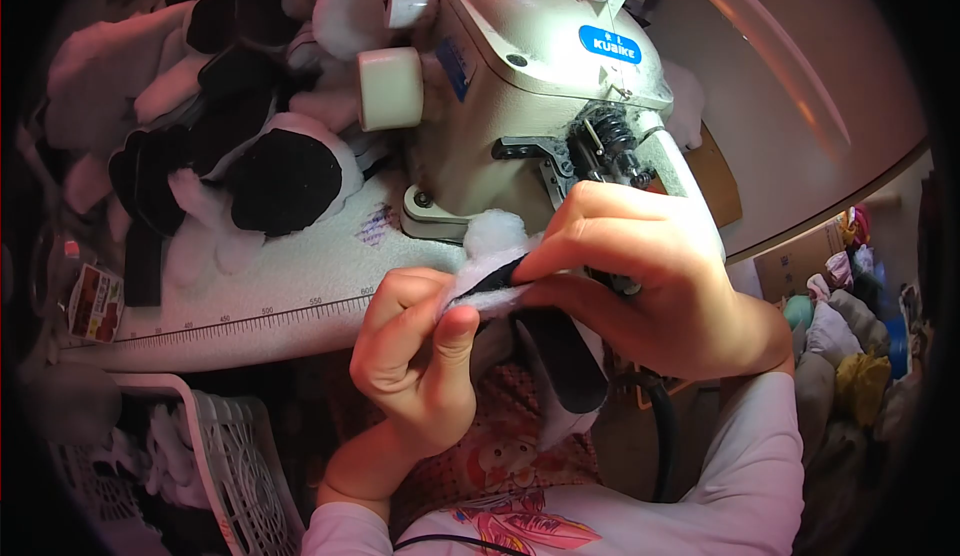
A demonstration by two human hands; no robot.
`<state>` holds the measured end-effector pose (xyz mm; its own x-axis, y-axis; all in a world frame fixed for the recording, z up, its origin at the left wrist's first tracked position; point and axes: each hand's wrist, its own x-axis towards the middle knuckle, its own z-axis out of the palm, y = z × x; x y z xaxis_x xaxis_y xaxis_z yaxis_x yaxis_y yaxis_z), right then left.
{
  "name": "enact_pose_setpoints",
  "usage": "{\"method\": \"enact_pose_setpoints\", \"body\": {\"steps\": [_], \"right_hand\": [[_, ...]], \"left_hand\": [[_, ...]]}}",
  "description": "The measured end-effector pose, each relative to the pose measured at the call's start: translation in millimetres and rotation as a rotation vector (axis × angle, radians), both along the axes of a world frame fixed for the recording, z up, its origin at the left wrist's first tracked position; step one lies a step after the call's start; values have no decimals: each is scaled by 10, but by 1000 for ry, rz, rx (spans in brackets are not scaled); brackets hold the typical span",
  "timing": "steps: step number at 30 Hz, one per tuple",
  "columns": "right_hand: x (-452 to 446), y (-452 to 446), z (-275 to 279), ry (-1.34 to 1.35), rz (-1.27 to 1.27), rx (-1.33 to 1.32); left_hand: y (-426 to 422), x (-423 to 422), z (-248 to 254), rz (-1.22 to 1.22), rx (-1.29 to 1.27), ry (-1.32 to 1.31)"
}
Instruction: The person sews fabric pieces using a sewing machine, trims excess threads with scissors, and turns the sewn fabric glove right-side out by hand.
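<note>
A small piece of white fluffy fabric with a black part [487,268] is held between both hands in front of the sewing machine [540,66]. My left hand [415,356] pinches its left edge between thumb and fingers. On the other side, my right hand [640,276] grips the right end by the black part, with its fingers pressed together. A rounded white tuft stands up from the top of the piece. Below my right hand hangs a longer black and white piece [563,361]; its upper end is hidden.
Black and white plush pieces [285,181] are heaped at the left on the table, which has a printed ruler [290,308] along its edge. A white plastic basket [235,456] stands at lower left. Coloured fabric bundles [860,386] lie at the right.
</note>
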<state>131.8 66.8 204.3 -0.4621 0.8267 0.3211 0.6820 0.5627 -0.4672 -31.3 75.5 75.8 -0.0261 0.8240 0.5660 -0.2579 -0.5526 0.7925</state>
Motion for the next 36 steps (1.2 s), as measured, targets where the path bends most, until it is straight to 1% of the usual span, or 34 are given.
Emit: {"method": "enact_pose_setpoints", "body": {"steps": [5,8,11,12,14,15,16,18,19,21,23,24,25,27,28,30,32,34,36], "right_hand": [[-56,41,-70,8,-35,117],[-62,50,-90,-85,-77,220],[-39,62,-112,-104,-46,208],[-34,74,-122,-99,-49,209],[-37,100,-145,-116,-7,242],[-42,102,-155,-110,-9,243],[-50,108,-164,-98,-10,241],[-57,119,-181,-81,-4,236],[-61,125,-195,-95,0,250],[-78,130,-197,-108,6,267],[-96,122,-177,-127,-20,308],[-76,125,-163,-128,-21,313],[-50,125,-158,-157,1,308],[12,105,-122,-186,14,299],[48,88,-48,-172,-3,307],[145,71,113,-157,-28,350],[217,53,215,-198,-41,360],[256,52,230,-284,2,309],[260,38,190,-399,6,232]], "left_hand": [[5,-50,2,102,98,138],[31,-94,0,152,136,219],[52,-150,40,175,157,300],[79,-201,53,172,159,304],[141,-304,102,97,173,456],[128,-314,186,95,174,462],[105,-329,310,-47,-75,182],[90,-368,558,-181,-324,-99],[108,-385,683,-405,-361,-200],[133,-318,772,-628,-392,-301],[125,-137,778,-514,-277,134],[222,-105,690,-444,-98,399],[199,-129,673,-396,-35,586],[194,-104,673,-316,36,683],[198,-90,666,-322,37,682],[216,-61,641,-161,224,712],[237,-30,593,-143,244,720],[244,2,571,-123,268,731],[239,44,573,-81,227,695]]}}
